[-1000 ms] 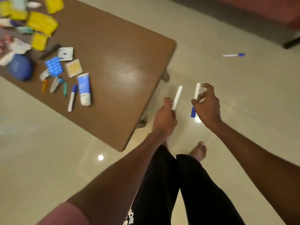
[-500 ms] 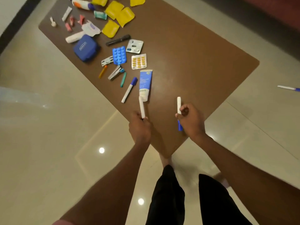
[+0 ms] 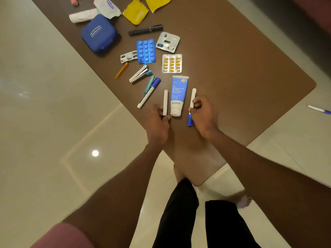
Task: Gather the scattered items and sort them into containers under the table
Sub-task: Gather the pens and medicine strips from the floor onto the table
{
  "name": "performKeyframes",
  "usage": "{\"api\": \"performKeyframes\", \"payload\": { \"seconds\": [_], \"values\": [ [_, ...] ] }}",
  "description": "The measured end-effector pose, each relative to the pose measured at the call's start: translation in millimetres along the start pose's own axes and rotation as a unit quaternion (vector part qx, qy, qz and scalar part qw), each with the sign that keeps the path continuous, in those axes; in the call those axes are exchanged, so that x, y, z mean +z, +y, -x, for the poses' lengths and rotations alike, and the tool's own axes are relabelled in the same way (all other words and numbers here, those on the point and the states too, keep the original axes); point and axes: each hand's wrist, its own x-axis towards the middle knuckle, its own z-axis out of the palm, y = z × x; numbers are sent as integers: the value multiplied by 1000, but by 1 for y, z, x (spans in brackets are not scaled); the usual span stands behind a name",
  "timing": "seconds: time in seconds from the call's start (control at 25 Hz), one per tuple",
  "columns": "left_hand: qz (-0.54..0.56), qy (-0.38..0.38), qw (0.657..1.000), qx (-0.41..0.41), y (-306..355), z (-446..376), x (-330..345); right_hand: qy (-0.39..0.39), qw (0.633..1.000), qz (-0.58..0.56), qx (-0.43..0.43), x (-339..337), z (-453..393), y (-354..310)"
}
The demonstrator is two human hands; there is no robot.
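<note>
Both hands grip markers, left hand (image 3: 157, 126) a white marker (image 3: 165, 102), right hand (image 3: 206, 115) a blue-capped marker (image 3: 192, 106); lay them beside the face wash tube (image 3: 179, 93) without rolling.

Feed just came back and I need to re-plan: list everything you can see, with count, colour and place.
table: 1, brown, centre
markers: 4, white; one per hand, one on table, one on floor at right
face wash tube: 1, blue-white, between hands
blister packs: 4; blue, yellow-pill, two silver
stapler: 1, silver
blue case: 1, far left
black pen: 1
yellow sachets: 2 or more, top edge
left hand: holds marker
right hand: holds blue-capped marker
</note>
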Motion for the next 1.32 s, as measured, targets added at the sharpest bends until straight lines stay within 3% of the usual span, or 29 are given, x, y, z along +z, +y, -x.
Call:
{"api": "performKeyframes", "payload": {
  "seconds": [0.16, 0.32, 0.52, 0.64, 0.92, 1.32],
  "values": [
    [-3, -3, 1000, 11, 2, -1, -3, 3, 1000, -5, -3, -2, -5, -5],
    [-96, 53, 992, 61, 3, 21, -11, 31, 998, 41, -25, -17, 6, -4],
    [-180, 48, 945, 268, 48, 55, 3, 106, 967, 195, -128, -66, 31, -2],
    [-195, 10, 925, 326, 94, 78, 33, 140, 948, 257, -124, -108, 38, 9],
    [-260, -51, 887, 379, 170, 141, 155, 175, 946, 269, -43, -226, 39, 99],
    [-308, -184, 865, 351, 253, 232, 345, 132, 961, 236, 54, -423, 11, 259]
  ]
}}
